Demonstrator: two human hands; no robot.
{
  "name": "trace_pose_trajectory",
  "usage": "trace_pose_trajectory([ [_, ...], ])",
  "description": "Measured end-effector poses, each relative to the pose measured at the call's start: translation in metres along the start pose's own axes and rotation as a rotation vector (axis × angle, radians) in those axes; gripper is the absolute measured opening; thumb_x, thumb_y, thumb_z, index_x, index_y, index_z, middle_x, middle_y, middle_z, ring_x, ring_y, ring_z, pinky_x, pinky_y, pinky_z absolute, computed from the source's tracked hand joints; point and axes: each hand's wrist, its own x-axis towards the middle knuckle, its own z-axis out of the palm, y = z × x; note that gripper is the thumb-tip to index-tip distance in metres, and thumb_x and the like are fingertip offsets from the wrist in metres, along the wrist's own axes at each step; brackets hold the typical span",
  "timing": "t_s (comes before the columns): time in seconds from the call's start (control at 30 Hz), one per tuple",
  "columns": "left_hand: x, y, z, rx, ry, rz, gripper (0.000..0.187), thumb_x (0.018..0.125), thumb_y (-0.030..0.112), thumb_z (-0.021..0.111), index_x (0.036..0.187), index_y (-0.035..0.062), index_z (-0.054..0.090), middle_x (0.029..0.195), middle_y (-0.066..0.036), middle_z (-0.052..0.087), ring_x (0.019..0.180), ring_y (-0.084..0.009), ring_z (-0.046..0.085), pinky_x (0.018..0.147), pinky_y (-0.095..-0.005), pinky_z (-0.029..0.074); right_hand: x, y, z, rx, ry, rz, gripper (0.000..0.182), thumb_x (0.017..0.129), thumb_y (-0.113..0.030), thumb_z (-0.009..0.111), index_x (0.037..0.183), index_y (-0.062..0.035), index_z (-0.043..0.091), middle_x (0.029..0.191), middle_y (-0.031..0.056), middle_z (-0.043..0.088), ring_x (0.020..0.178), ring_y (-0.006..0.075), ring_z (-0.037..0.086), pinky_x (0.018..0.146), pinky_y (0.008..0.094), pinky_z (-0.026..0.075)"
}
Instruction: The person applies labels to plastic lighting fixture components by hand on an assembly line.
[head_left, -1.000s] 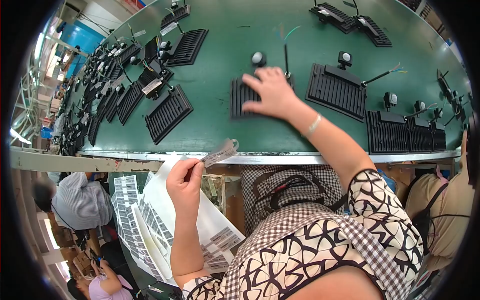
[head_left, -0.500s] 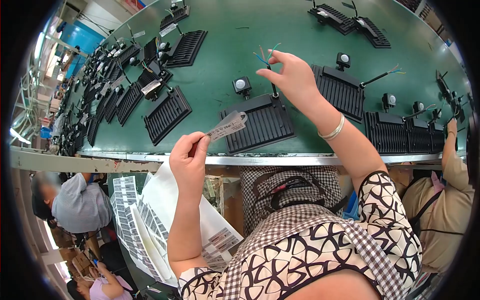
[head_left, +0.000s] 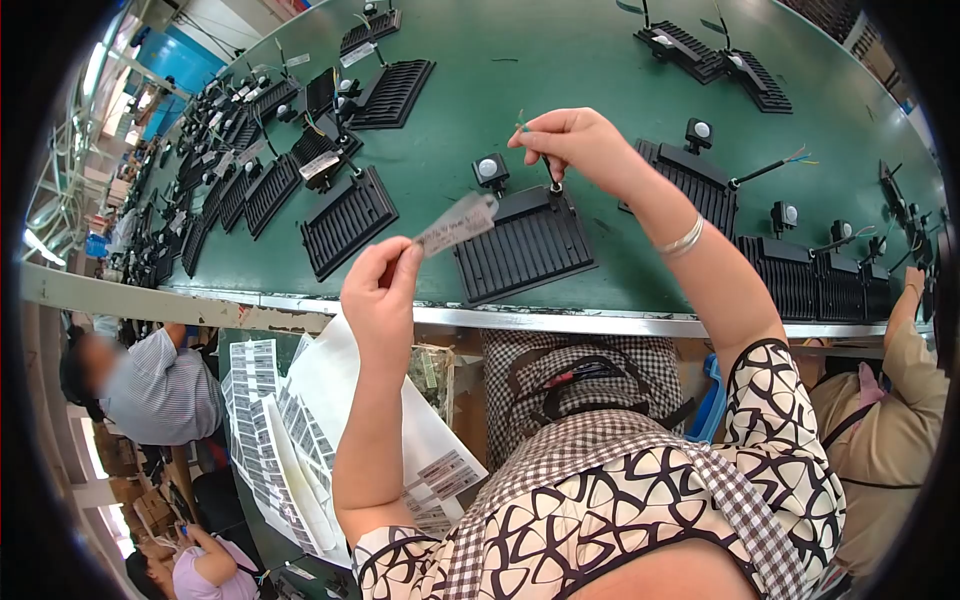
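Note:
Between the thumb and fingers of my left hand (head_left: 380, 290) is a translucent printed tag (head_left: 458, 225), held out over the left edge of a black finned lamp housing (head_left: 528, 245). My right hand (head_left: 575, 145) pinches the coloured wire ends (head_left: 524, 124) of that housing's short black cable, above its upper right corner. The housing lies fins up near the table's front edge. A black sensor head (head_left: 490, 172) with a white dome stands at its upper left.
Further housings lie right (head_left: 690, 180), far right (head_left: 780, 275) and left (head_left: 348, 222) on the green table (head_left: 500, 95). Many more crowd the far left. Label sheets (head_left: 265, 430) lie below the table edge. Other people sit at left (head_left: 165, 395) and right (head_left: 885, 420).
My right hand has closed on the wire ends, which were spread out beside its open fingers. The tag in my left hand has tilted and moved slightly up. The whole view has shifted slightly.

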Motion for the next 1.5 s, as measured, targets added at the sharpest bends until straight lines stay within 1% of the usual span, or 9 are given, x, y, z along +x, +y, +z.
trace_pose_trajectory([
  [0.07,0.013,0.004,0.009,-0.054,0.032,0.005,0.011,0.091,0.008,0.068,0.096,-0.0018,0.068,0.077,0.002,0.059,0.069,-0.0043,0.051,0.062,-0.0187,0.040,-0.010,-0.006,0.012,-0.561,0.183,-0.339,0.023,0.093,-0.020,0.058,0.097,-0.0015,0.071,0.079,0.0102,0.067,0.070,0.0221,0.061,0.069,0.0335,0.049],
  [0.17,0.035,0.011,0.026,-0.060,0.082,0.086,0.013,0.092,0.010,0.068,0.097,-0.0015,0.068,0.075,0.003,0.058,0.068,-0.0039,0.049,0.060,-0.0186,0.037,-0.011,0.001,0.017,-0.769,0.257,-0.471,0.025,0.092,-0.019,0.054,0.096,-0.0008,0.070,0.082,0.0120,0.068,0.079,0.0277,0.064,0.075,0.0379,0.050],
  [0.27,0.050,0.020,0.040,-0.054,0.109,0.146,0.012,0.090,0.010,0.069,0.093,-0.0023,0.067,0.075,0.002,0.052,0.065,-0.0061,0.044,0.058,-0.0222,0.035,-0.014,-0.013,0.014,-0.516,0.155,-0.207,0.026,0.092,-0.021,0.055,0.094,-0.0013,0.071,0.083,0.0115,0.069,0.081,0.0279,0.065,0.076,0.0383,0.050],
  [0.57,0.066,0.012,0.064,0.005,0.115,0.177,0.013,0.090,0.012,0.069,0.093,-0.0009,0.067,0.074,0.000,0.054,0.064,-0.0086,0.046,0.058,-0.0247,0.038,-0.015,-0.010,0.014,-0.372,0.160,-0.194,0.025,0.091,-0.022,0.057,0.092,-0.0007,0.071,0.081,0.0127,0.069,0.079,0.0289,0.065,0.075,0.0385,0.050],
  [0.67,0.064,0.009,0.070,0.040,0.096,0.168,0.012,0.089,0.011,0.069,0.092,0.0001,0.068,0.073,-0.001,0.055,0.063,-0.0097,0.048,0.058,-0.0255,0.039,-0.016,-0.004,0.013,-0.383,0.149,-0.196,0.023,0.094,-0.018,0.057,0.095,0.0008,0.071,0.073,0.0072,0.064,0.062,0.0130,0.055,0.059,0.0290,0.046],
  [0.77,0.062,0.005,0.076,0.066,0.077,0.172,0.011,0.088,0.011,0.070,0.091,0.0008,0.068,0.072,-0.002,0.057,0.062,-0.0108,0.050,0.058,-0.0267,0.041,-0.018,0.001,0.011,-0.359,0.169,-0.161,0.021,0.093,-0.016,0.058,0.096,0.0019,0.070,0.069,0.0053,0.060,0.062,0.0103,0.054,0.059,0.0267,0.045],
  [0.87,0.061,-0.001,0.085,0.041,0.043,0.141,0.011,0.088,0.012,0.070,0.091,0.0016,0.069,0.072,-0.003,0.057,0.062,-0.0119,0.050,0.058,-0.0276,0.041,-0.020,0.006,0.010,-0.256,0.093,0.049,0.028,0.090,-0.022,0.062,0.106,-0.0006,0.069,0.088,0.0167,0.070,0.080,0.0279,0.066,0.077,0.0378,0.050],
  [1.17,0.053,-0.007,0.106,0.158,-0.032,0.122,0.012,0.088,0.015,0.069,0.090,0.0025,0.069,0.071,-0.005,0.056,0.061,-0.0156,0.053,0.059,-0.0302,0.042,-0.027,0.051,0.006,-0.108,0.119,0.038,0.051,0.087,-0.014,0.067,0.133,0.0012,0.053,0.107,0.0168,0.070,0.095,0.0228,0.066,0.088,0.0321,0.050],
  [1.5,0.046,-0.031,0.098,0.172,-0.017,0.090,0.012,0.088,0.016,0.069,0.089,0.0037,0.068,0.071,-0.005,0.056,0.062,-0.0167,0.053,0.059,-0.0308,0.042,-0.017,0.071,0.006,0.285,-0.045,0.039,0.061,0.080,-0.014,0.079,0.130,0.0063,0.053,0.107,0.0083,0.066,0.097,0.0151,0.062,0.089,0.0273,0.049],
])
